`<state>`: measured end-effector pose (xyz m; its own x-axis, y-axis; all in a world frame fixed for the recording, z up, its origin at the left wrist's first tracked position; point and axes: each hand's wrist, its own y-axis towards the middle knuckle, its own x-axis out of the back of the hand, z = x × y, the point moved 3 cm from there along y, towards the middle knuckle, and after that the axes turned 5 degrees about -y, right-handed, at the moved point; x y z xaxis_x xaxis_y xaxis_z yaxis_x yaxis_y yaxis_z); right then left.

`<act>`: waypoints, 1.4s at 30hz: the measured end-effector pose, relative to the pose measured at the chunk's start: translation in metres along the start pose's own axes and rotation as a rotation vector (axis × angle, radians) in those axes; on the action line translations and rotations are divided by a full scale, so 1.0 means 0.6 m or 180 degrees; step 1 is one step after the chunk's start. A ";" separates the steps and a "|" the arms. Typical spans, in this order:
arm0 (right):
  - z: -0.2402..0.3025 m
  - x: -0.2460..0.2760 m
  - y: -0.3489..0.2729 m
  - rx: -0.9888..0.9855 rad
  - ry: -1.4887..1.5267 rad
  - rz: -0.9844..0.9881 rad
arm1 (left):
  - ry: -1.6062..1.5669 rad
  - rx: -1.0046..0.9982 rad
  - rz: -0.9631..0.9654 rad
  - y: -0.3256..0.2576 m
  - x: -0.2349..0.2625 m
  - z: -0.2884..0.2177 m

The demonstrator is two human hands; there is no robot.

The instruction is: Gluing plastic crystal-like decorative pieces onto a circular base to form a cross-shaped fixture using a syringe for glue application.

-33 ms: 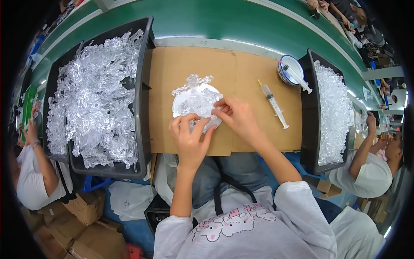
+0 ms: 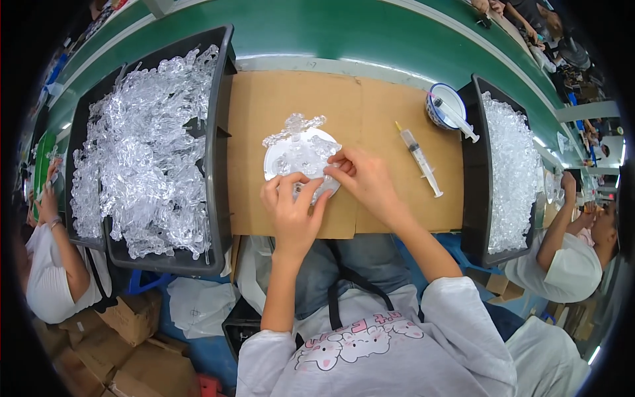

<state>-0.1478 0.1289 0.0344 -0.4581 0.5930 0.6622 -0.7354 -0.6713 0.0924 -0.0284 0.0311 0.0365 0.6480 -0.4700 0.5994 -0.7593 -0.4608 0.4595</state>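
Observation:
A round white dish (image 2: pixel 272 156) lies in the middle of the cardboard and bears several clear plastic pieces (image 2: pixel 301 159). One branched clear piece (image 2: pixel 297 124) juts past its far rim. At the near side of the dish, my left hand (image 2: pixel 293 210) has its thumb and fingers curled around a clear plastic piece, mostly hidden by the fingers. My right hand (image 2: pixel 364 180) reaches in from the right. Its thumb and index finger are pinched together over the dish's right part; what lies between them is too small to make out.
A black bin (image 2: pixel 216 152) heaped with clear plastic parts stands at left. Another black bin (image 2: pixel 477 172) with small clear pieces stands at right. A syringe (image 2: pixel 419 159) lies on the cardboard (image 2: pixel 278 89). A blue-and-white bowl (image 2: pixel 433 118) holds another syringe (image 2: pixel 456 119). Co-workers sit on both sides.

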 end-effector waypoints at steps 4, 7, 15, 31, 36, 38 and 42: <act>0.001 0.001 0.001 0.0072 -0.0385 -0.0068 | 0.0422 -0.0206 0.0043 0.011 -0.022 -0.002; 0.005 0.023 -0.017 0.0307 -0.0839 -0.0098 | 0.0454 -0.0067 0.0044 0.011 -0.024 -0.003; -0.104 0.166 -0.103 0.0225 -0.1455 -0.0891 | 0.0647 0.0193 0.0037 0.004 -0.022 0.000; -0.082 0.085 -0.162 0.0071 0.0882 -0.0311 | 0.0414 0.0346 0.0186 0.005 -0.029 -0.001; -0.076 0.084 -0.153 0.0096 0.0823 -0.0320 | 0.0439 0.0288 0.0206 0.006 -0.028 -0.003; -0.073 0.085 -0.152 0.0119 0.0791 -0.0319 | 0.0446 0.0258 0.0201 0.007 -0.027 -0.002; -0.072 0.080 -0.154 0.0083 0.0691 -0.0302 | 0.0524 0.0115 0.0192 0.007 -0.026 -0.003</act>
<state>-0.1234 0.2389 0.0256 -0.4862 0.7338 0.4745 -0.7684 -0.6175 0.1677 -0.0418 0.0379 0.0299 0.5804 -0.3693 0.7258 -0.7919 -0.4635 0.3975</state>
